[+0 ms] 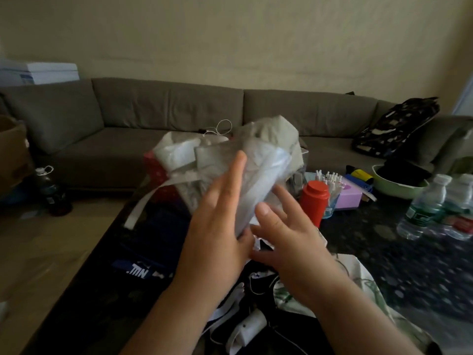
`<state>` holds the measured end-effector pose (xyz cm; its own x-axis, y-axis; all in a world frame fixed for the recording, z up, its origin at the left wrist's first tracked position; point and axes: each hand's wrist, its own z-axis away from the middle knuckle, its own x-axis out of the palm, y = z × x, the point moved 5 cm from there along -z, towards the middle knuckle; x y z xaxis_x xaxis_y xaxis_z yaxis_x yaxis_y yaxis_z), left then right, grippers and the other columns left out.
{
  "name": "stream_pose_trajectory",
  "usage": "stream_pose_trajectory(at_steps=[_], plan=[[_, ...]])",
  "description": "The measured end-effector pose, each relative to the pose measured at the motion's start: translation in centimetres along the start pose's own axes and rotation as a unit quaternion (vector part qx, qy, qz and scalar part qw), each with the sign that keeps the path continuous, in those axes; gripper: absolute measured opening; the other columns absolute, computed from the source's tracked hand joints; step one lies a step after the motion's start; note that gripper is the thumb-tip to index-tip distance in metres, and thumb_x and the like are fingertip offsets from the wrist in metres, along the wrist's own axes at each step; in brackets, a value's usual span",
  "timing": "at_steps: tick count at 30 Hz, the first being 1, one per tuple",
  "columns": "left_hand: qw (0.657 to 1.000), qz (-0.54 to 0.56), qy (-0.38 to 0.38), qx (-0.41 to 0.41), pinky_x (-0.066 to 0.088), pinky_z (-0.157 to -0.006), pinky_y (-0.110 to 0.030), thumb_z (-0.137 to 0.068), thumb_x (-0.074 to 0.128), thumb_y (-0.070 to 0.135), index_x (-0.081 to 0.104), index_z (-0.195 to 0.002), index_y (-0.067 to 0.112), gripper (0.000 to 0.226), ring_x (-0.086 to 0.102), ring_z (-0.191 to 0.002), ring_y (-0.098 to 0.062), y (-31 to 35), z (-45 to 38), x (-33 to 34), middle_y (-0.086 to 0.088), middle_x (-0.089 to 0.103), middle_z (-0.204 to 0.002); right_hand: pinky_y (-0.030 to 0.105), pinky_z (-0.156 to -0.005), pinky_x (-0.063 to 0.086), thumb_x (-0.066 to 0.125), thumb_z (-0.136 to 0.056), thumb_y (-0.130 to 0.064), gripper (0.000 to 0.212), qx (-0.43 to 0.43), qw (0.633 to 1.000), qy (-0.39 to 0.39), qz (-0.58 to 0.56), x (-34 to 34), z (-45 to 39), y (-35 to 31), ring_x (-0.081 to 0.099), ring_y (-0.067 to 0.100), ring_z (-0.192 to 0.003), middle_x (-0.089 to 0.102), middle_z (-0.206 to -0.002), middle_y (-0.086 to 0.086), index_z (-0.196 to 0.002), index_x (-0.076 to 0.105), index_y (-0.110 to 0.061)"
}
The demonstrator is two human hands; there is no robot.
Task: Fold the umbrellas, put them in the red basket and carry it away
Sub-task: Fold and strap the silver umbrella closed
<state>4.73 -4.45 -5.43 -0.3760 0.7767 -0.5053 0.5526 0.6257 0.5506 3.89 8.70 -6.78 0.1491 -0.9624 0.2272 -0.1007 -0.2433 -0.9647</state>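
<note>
A folded pale grey-white umbrella (pixel 258 160) is up in front of me over the dark table (pixel 384 252), pressed between both hands. My left hand (pixel 220 213) lies flat along its left side with the fingers straight. My right hand (pixel 284 226) touches its lower right side, fingers spread, thumb on the fabric. A white strap (pixel 139 206) hangs from the umbrella. Behind it shows part of the red basket (pixel 158 175), mostly hidden. A white fabric with green print (pixel 358 285), maybe another umbrella, and a white handle (pixel 252 326) lie near the table's front edge.
A red canister (pixel 316 201), a cup of small white sticks (pixel 330 183), a pink box (pixel 349 196), a green bowl (pixel 399 188) and water bottles (pixel 430 206) stand on the table's right. A grey sofa (pixel 166 111) runs behind. A dark bottle (pixel 51 190) stands on the floor at the left.
</note>
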Motion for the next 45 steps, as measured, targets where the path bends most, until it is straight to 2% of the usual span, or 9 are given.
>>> stream_pose_trajectory(at_steps=[4, 7, 13, 20, 24, 29, 32, 39, 45], plan=[[0.991, 0.013, -0.127, 0.044, 0.033, -0.108, -0.003, -0.083, 0.082, 0.007, -0.003, -0.158, 0.064, 0.127, 0.025, -0.138, 0.020, 1.0, 0.5, 2.7, 0.028, 0.023, -0.159, 0.045, -0.086, 0.062, 0.070, -0.097, -0.015, 0.028, -0.010, 0.990, 0.103, -0.098, -0.1, -0.2, 1.5, 0.076, 0.030, -0.106, 0.078, -0.113, 0.014, -0.125, 0.068, -0.013], [0.983, 0.031, -0.175, 0.043, 0.031, -0.107, -0.002, -0.087, 0.080, 0.020, -0.001, -0.152, 0.073, 0.116, 0.025, -0.143, 0.016, 2.1, 0.7, 2.3, 0.044, 0.015, -0.155, 0.051, -0.090, 0.061, 0.067, -0.100, -0.010, 0.027, 0.016, 0.972, 0.154, -0.176, -1.9, -0.8, 2.4, 0.075, 0.038, -0.106, 0.076, -0.115, 0.021, -0.127, 0.068, -0.006], [0.997, 0.020, -0.070, 0.033, 0.038, -0.100, -0.003, -0.092, 0.072, 0.032, 0.063, -0.134, 0.048, 0.046, 0.052, -0.126, 0.009, 1.4, -0.3, -0.4, 0.033, 0.056, -0.128, 0.058, -0.093, 0.059, 0.068, -0.093, -0.016, 0.053, 0.076, 0.936, 0.149, -0.310, -4.3, -2.3, 1.9, 0.070, 0.043, -0.116, 0.069, -0.130, 0.024, -0.144, 0.056, -0.006], [0.989, 0.107, -0.039, -0.098, 0.055, -0.077, -0.024, -0.096, 0.067, 0.039, 0.072, -0.105, 0.045, 0.012, 0.066, -0.097, -0.001, -1.1, -0.2, -1.6, 0.024, 0.067, -0.104, 0.052, -0.100, 0.054, 0.058, -0.100, -0.018, 0.036, 0.115, 0.903, 0.153, -0.386, -6.4, -2.1, -0.4, 0.074, 0.037, -0.110, 0.075, -0.120, 0.021, -0.131, 0.067, 0.000], [0.978, 0.170, -0.047, -0.108, 0.055, -0.073, -0.021, -0.093, 0.057, 0.057, 0.073, -0.105, 0.048, 0.022, 0.068, -0.090, -0.009, 0.4, 0.4, -1.2, 0.018, 0.070, -0.102, 0.052, -0.097, 0.054, 0.053, -0.101, -0.019, 0.041, 0.105, 0.889, 0.144, -0.421, -6.6, -2.4, -1.2, 0.072, 0.038, -0.113, 0.073, -0.122, 0.024, -0.133, 0.065, 0.003], [0.969, 0.219, -0.048, -0.106, 0.048, -0.083, -0.008, -0.094, 0.053, 0.057, 0.070, -0.112, 0.052, 0.025, 0.064, -0.111, 0.002, 1.4, 1.0, -0.7, 0.024, 0.068, -0.114, 0.053, -0.104, 0.051, 0.047, -0.102, -0.021, 0.046, 0.093, 0.880, 0.116, -0.450, -6.5, -2.5, -2.0, 0.068, 0.041, -0.122, 0.068, -0.129, 0.028, -0.137, 0.061, 0.006], [0.960, 0.243, -0.030, -0.133, 0.049, -0.083, -0.013, -0.100, 0.056, 0.058, 0.069, -0.112, 0.053, 0.018, 0.061, -0.111, 0.008, 0.7, 0.5, -1.0, 0.029, 0.065, -0.117, 0.053, -0.090, 0.060, 0.046, -0.102, -0.022, 0.045, 0.082, 0.885, 0.113, -0.445, -6.5, -2.4, -2.5, 0.073, 0.041, -0.110, 0.071, -0.124, 0.029, -0.133, 0.063, 0.007], [0.912, 0.323, -0.040, -0.248, 0.055, -0.103, -0.044, -0.099, 0.065, 0.032, 0.070, -0.107, 0.054, 0.024, 0.068, -0.106, 0.000, -2.5, -0.5, 0.6, 0.028, 0.071, -0.112, 0.053, -0.093, 0.060, 0.052, -0.100, -0.025, 0.044, 0.071, 0.902, 0.104, -0.413, -5.2, -1.6, -3.2, 0.076, 0.039, -0.104, 0.073, -0.122, 0.025, -0.129, 0.066, 0.004], [0.902, 0.358, -0.042, -0.237, 0.058, -0.101, -0.041, -0.097, 0.072, 0.010, 0.071, -0.121, 0.041, 0.039, 0.071, -0.111, -0.003, -3.3, -1.1, 1.4, 0.015, 0.075, -0.118, 0.051, -0.107, 0.050, 0.053, -0.103, -0.028, 0.045, 0.083, 0.902, 0.106, -0.409, -3.5, -2.3, -3.7, 0.070, 0.038, -0.118, 0.071, -0.125, 0.025, -0.133, 0.065, 0.003]])
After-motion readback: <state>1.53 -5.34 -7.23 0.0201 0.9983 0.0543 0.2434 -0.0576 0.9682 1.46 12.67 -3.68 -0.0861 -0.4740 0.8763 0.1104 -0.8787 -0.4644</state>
